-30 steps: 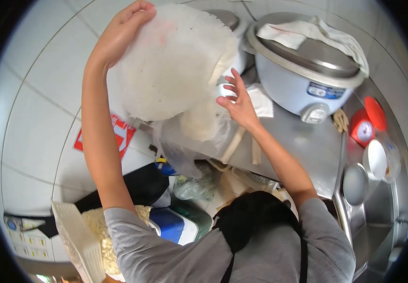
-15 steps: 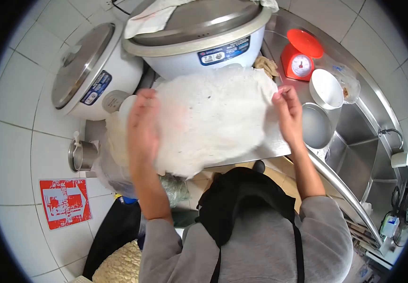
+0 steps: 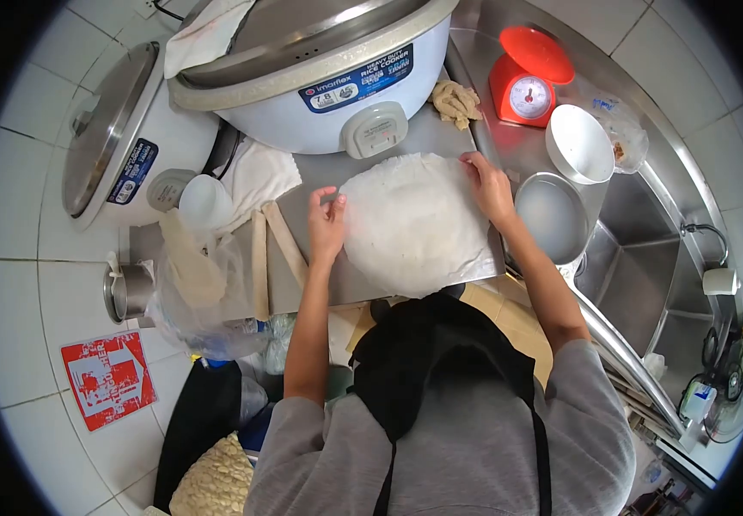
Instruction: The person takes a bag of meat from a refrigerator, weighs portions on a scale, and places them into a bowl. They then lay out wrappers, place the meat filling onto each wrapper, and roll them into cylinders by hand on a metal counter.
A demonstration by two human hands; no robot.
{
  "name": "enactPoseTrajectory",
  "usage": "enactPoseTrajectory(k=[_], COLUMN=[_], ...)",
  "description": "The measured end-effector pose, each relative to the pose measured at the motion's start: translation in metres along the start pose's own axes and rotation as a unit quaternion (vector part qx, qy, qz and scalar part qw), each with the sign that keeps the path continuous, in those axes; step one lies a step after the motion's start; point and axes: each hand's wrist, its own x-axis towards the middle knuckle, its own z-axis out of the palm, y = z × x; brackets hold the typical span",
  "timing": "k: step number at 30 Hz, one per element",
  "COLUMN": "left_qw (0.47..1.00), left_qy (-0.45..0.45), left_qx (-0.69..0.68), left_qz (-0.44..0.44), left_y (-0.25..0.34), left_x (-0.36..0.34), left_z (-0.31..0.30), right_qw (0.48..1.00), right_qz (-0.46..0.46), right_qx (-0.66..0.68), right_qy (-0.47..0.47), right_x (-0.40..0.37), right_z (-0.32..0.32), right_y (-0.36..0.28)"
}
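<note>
A thin, roundish white cloth with uneven edges is spread low over the steel counter in front of the large rice cooker. At its left edge is my left hand, fingers curled with the fingertips right at the border. My right hand pinches the upper right edge between thumb and fingers. Just right of that wrist sits a round metal pan of cloudy liquid. Two pale wooden sticks lie left of my left hand.
Behind stand a large rice cooker and a smaller one. A crumpled tan cloth, red scale, white bowl and steel sink are to the right. A plastic bag hangs over the counter's left part.
The white cloth has come down and away from the large cooker, and its outline is rounder. My left hand has moved right, uncovering the sticks and counter; my view has shifted slightly.
</note>
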Motion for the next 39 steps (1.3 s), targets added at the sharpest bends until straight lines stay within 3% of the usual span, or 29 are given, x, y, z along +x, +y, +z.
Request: enactPoseTrajectory(k=[2, 4, 5, 7, 8, 10, 12, 14, 18, 20, 22, 25, 26, 28, 30, 33, 35, 36, 37, 39], left_qw=[0.999, 0.961, 0.952, 0.926, 0.909, 0.909, 0.906, 0.897, 0.880, 0.897, 0.894, 0.882, 0.876, 0.864, 0.892, 0.892, 0.870, 0.870, 0.852, 0.823], left_qy=[0.011, 0.084, 0.037, -0.057, -0.103, -0.142, -0.184, -0.176, -0.225, -0.225, -0.240, -0.232, -0.223, -0.207, -0.197, -0.228, -0.263, -0.293, -0.275, -0.266], left_qx=[-0.034, 0.203, 0.232, 0.283, 0.303, 0.317, 0.328, 0.335, 0.347, 0.304, 0.249, 0.290, 0.321, 0.355, 0.305, 0.203, 0.115, 0.133, 0.121, 0.185], left_qz=[-0.002, 0.167, 0.195, 0.245, 0.267, 0.229, 0.193, 0.229, 0.234, 0.228, 0.283, 0.289, 0.284, 0.292, 0.268, 0.332, 0.400, 0.373, 0.429, 0.467], left_y=[0.012, 0.024, 0.027, 0.024, 0.021, 0.017, 0.016, 0.018, 0.032, 0.042, 0.041, 0.042, 0.052, 0.074, 0.096, 0.133, 0.159, 0.177, 0.189, 0.201], left_x=[-0.007, -0.022, -0.031, -0.057, -0.070, -0.088, -0.095, -0.095, -0.078, -0.051, -0.015, 0.017, 0.018, 0.017, 0.015, 0.020, 0.026, 0.026, 0.029, 0.038], left_z=[-0.002, -0.001, -0.001, 0.001, 0.004, 0.003, 0.002, 0.000, 0.001, 0.021, 0.054, 0.089, 0.091, 0.107, 0.132, 0.222, 0.305, 0.346, 0.388, 0.466], right_qw=[1.000, 0.999, 0.999, 0.990, 0.990, 0.970, 0.975, 0.980, 0.973, 0.977, 0.981, 0.984, 0.982, 0.974, 0.963, 0.947, 0.941, 0.935, 0.950, 0.968], right_qz=[0.000, 0.023, 0.022, -0.091, -0.091, -0.135, -0.103, -0.067, -0.035, -0.034, -0.031, 0.005, 0.006, 0.053, 0.166, 0.197, 0.292, 0.300, 0.254, 0.194], right_qx=[0.006, -0.050, -0.049, -0.065, -0.065, -0.091, -0.087, -0.171, -0.210, -0.196, -0.184, -0.178, -0.188, -0.169, -0.118, -0.171, -0.145, -0.181, -0.131, -0.093], right_qy=[-0.005, -0.001, -0.002, -0.084, -0.086, -0.181, -0.175, -0.082, -0.094, -0.073, -0.050, 0.015, 0.024, 0.143, 0.179, 0.189, 0.091, 0.052, 0.124, 0.130], right_x=[0.002, 0.004, 0.002, -0.013, -0.025, -0.045, -0.050, -0.045, -0.040, -0.042, -0.044, -0.033, -0.028, -0.018, -0.009, -0.007, 0.006, 0.009, 0.009, 0.011], right_z=[-0.001, -0.011, -0.018, -0.029, -0.032, -0.036, -0.033, -0.027, -0.021, -0.025, -0.031, -0.080, -0.099, -0.145, -0.186, -0.214, -0.231, -0.229, -0.226, -0.225], right_y=[-0.004, -0.017, -0.022, -0.030, -0.035, -0.043, -0.039, -0.030, -0.036, -0.045, -0.045, -0.042, -0.023, 0.033, 0.106, 0.219, 0.259, 0.293, 0.309, 0.342])
